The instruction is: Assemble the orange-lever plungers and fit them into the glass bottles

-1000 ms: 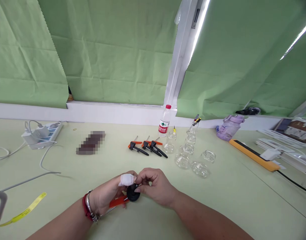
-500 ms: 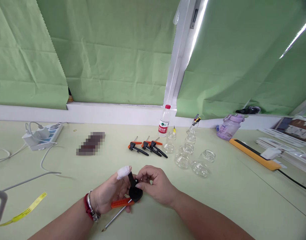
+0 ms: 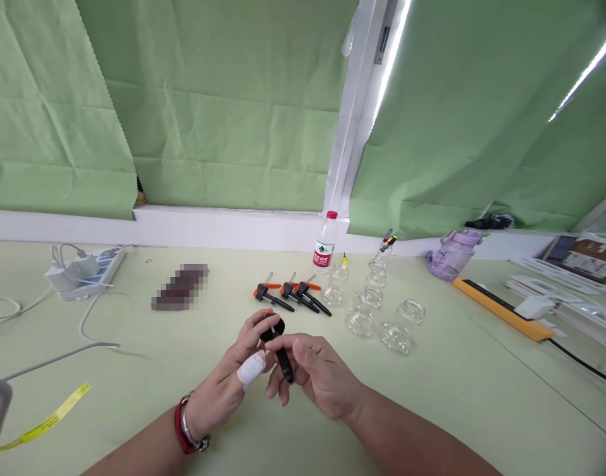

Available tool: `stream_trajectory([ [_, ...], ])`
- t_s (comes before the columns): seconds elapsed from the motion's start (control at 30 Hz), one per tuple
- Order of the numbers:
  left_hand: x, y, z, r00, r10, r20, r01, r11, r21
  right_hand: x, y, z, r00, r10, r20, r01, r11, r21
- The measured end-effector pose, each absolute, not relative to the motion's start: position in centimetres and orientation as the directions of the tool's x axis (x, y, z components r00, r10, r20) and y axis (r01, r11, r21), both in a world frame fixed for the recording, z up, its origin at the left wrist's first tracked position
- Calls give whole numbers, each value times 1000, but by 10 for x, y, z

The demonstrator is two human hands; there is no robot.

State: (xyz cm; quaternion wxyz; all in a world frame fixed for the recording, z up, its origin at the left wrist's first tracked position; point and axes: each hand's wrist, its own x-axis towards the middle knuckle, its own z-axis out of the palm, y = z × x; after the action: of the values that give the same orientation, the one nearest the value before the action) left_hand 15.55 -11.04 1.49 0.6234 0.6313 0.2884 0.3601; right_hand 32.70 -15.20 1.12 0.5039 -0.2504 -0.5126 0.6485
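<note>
A black-and-orange tool (image 3: 283, 363) with a round black head and a black stick-like handle is between my two hands, above the table. My left hand (image 3: 233, 377), its thumb wrapped in white, grips the round head from the left. Against the handle, the fingers of my right hand (image 3: 322, 373) press from the right. Only a bit of orange shows past my left fingertips, and the tool's metal shaft is mostly hidden. Just beyond my hands lie three similar tools (image 3: 295, 296), each with an orange arm, a black handle and a thin metal shaft.
Several clear glass jars (image 3: 365, 314) stand right of the tools, some holding small screwdrivers (image 3: 388, 243). Behind is a red-capped water bottle (image 3: 325, 244). A purple bottle (image 3: 454, 254) and an orange power strip (image 3: 503, 309) are at right; a white power strip (image 3: 102, 271) with cables is at left.
The tool has been turned over: its handle now points toward me, and its orange arm and shaft point away. My left hand has rotated palm-down; my right fingers have moved onto the handle.
</note>
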Motion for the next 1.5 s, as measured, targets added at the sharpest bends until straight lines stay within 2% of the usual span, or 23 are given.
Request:
stream_trajectory([
  [0.1,156,-108,15,533,810,244,-90,-232,969,331,-150,11,-342,930,133,-257,44,-965],
  [0.17,158,-106,14,505,800,324,-106,-314,943,333,-150,9,-304,948,97,-74,78,-994],
  [0.23,160,-104,11,432,821,374,-100,-368,924,335,-149,6,-254,960,121,155,164,-974],
  [0.33,163,-97,5,329,899,290,-36,-295,955,338,-146,1,-279,923,265,451,369,-813],
  [0.43,163,-88,-1,387,911,144,54,-178,983,340,-140,-3,-349,880,322,587,473,-657],
  [0.53,161,-81,-4,408,902,140,139,-213,967,339,-133,-9,-354,888,295,652,460,-602],
  [0.67,159,-74,-4,271,953,139,224,-203,953,333,-121,-18,-324,905,275,744,423,-517],
  [0.8,154,-60,-8,140,980,145,185,-169,968,321,-100,-25,-298,926,233,903,353,-245],
  [0.87,151,-52,-12,100,985,141,145,-155,977,313,-86,-28,-303,928,219,920,345,-188],
  [1.13,143,-30,-26,-63,992,111,181,-98,979,278,-38,-28,-277,941,195,948,301,-105],
  [1.5,146,-28,-42,-20,999,48,191,-43,981,275,-8,-27,-199,971,135,972,213,-102],
])
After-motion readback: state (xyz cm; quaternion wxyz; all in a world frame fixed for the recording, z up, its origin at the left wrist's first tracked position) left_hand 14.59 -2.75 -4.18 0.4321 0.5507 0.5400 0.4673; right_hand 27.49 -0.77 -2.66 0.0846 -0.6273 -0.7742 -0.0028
